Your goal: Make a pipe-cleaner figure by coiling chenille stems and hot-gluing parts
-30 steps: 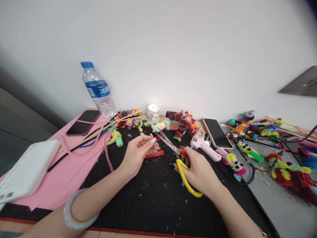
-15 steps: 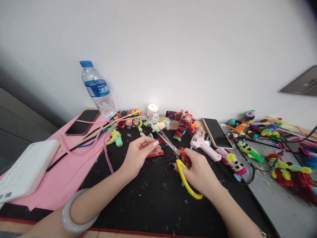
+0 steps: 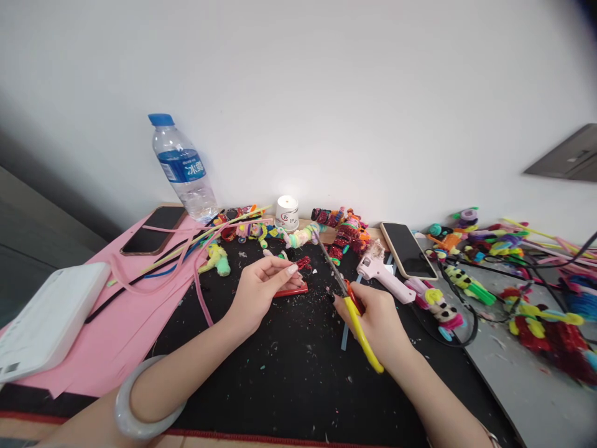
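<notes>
My left hand (image 3: 261, 283) pinches a small tuft of dark red tinsel pipe cleaner (image 3: 304, 264) between thumb and fingertips. Something pale with a bit of green shows just behind those fingers; I cannot make out what it is. Below the fingertips lies a flat red strip (image 3: 295, 290) on the black mat (image 3: 298, 386). To the right, my right hand (image 3: 377, 314) grips scissors (image 3: 357, 326) with yellow and red-orange handles. Their blades point up and left, apart from the tuft and seen nearly edge-on. A thin blue-grey strip (image 3: 344, 339) lies under the scissors.
Pipe-cleaner dolls (image 3: 347, 239), a white paper cup (image 3: 286, 213) and a water bottle (image 3: 184, 171) line the wall. A pink glue gun (image 3: 385, 279) and a phone (image 3: 409, 250) lie right. Pink paper (image 3: 121, 311), a dark phone (image 3: 153, 230) and a white box (image 3: 51, 317) occupy the left.
The scissors have swung right, away from my left fingers, and rolled so the handles appear edge-on. The red tuft now shows more plainly. My left hand has hardly moved.
</notes>
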A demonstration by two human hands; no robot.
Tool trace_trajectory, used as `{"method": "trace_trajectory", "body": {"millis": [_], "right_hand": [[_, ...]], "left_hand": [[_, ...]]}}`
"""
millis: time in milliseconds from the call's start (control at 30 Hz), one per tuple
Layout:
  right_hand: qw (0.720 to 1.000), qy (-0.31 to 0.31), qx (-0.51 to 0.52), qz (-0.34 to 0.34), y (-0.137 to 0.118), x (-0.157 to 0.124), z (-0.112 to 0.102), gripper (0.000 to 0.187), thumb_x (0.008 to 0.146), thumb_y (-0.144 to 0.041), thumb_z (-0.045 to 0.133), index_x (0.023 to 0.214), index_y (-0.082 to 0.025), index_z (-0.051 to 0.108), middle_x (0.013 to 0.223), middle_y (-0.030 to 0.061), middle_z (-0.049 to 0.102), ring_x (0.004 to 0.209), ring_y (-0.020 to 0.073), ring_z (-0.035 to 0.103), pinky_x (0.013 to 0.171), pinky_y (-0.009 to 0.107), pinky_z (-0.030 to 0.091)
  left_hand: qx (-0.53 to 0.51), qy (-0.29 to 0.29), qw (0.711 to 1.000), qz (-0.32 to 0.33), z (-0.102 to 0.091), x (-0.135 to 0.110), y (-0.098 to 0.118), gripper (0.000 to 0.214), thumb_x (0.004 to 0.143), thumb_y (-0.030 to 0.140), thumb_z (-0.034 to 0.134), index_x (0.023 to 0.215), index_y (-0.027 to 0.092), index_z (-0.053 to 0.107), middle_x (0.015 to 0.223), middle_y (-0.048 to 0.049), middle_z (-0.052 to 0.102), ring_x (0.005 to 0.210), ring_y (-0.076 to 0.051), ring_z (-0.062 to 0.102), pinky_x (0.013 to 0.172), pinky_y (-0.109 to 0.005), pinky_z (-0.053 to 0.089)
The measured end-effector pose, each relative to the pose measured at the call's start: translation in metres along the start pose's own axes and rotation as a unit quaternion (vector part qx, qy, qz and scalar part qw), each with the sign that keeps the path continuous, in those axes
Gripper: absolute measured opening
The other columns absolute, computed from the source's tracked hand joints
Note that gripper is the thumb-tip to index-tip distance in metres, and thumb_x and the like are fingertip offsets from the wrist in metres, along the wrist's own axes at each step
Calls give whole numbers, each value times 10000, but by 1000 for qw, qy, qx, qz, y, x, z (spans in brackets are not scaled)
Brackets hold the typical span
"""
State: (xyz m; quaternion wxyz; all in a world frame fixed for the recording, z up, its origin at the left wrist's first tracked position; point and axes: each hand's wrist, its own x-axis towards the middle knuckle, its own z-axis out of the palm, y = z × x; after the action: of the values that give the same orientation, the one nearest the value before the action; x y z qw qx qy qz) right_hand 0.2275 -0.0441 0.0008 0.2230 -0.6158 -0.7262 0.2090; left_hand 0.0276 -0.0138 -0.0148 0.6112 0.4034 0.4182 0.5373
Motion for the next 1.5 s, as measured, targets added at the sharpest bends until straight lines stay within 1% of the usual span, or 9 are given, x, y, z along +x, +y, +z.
{"method": "trace_trajectory", "body": {"millis": [167,267,433,600,733,1000,1233,1367,1500], "right_hand": [[997,47,-57,22,1,3,-2,385,783,-410,541,547,-199,322,482,-52,366,475,94,320,458,226,220],[993,31,-114,12,1,2,-2,346,766,-376,568,554,-197,360,517,-29,447,490,110,376,478,241,239],[990,-39,-130,-44,-4,1,0,90,741,-262,604,777,-180,593,735,30,621,644,173,568,576,264,376],[974,-100,-146,-143,-4,5,2,266,689,-145,663,954,-158,642,974,82,650,895,238,620,756,308,476],[963,-101,-141,-206,-7,10,5,321,694,-166,720,1001,-135,632,1005,104,643,922,252,612,806,354,499],[934,-83,-75,-341,-18,25,18,326,777,-201,679,1079,-138,576,1024,121,619,988,243,555,868,374,481],[963,36,6,-266,1,18,7,99,894,-233,490,962,-168,521,857,68,587,788,188,545,680,306,459],[953,37,9,-301,3,18,11,129,929,-183,390,882,-179,510,760,36,552,669,149,503,600,259,414],[943,48,25,-329,5,18,17,179,938,-174,361,841,-187,511,718,24,515,643,142,464,593,252,398]], "left_hand": [[53,38,995,72,-3,2,4,150,761,279,697,819,152,644,701,0,699,672,-116,667,693,-233,560],[134,75,977,149,-7,3,11,141,780,280,669,835,153,638,719,-4,693,675,-121,660,675,-232,548],[301,141,901,279,-15,3,16,114,792,261,644,848,162,656,735,-6,673,613,-112,604,570,-216,493],[422,125,806,395,-18,-2,18,54,807,191,628,845,169,660,736,5,663,560,-82,532,536,-203,438],[447,71,772,447,-14,-6,20,45,815,137,609,832,153,648,724,-6,656,586,-88,548,584,-214,454],[437,-5,765,472,-9,-8,16,115,831,73,568,852,157,645,744,-18,677,688,-111,600,685,-232,489],[424,-58,787,444,-6,-8,15,118,838,86,566,838,164,655,747,-23,701,671,-112,620,657,-218,494],[416,-107,795,428,-2,-9,12,104,805,72,607,830,156,662,736,-22,702,650,-110,618,645,-207,490],[411,-120,824,370,0,-10,11,95,787,77,626,800,158,674,701,-5,695,615,-98,609,625,-189,482]]}}
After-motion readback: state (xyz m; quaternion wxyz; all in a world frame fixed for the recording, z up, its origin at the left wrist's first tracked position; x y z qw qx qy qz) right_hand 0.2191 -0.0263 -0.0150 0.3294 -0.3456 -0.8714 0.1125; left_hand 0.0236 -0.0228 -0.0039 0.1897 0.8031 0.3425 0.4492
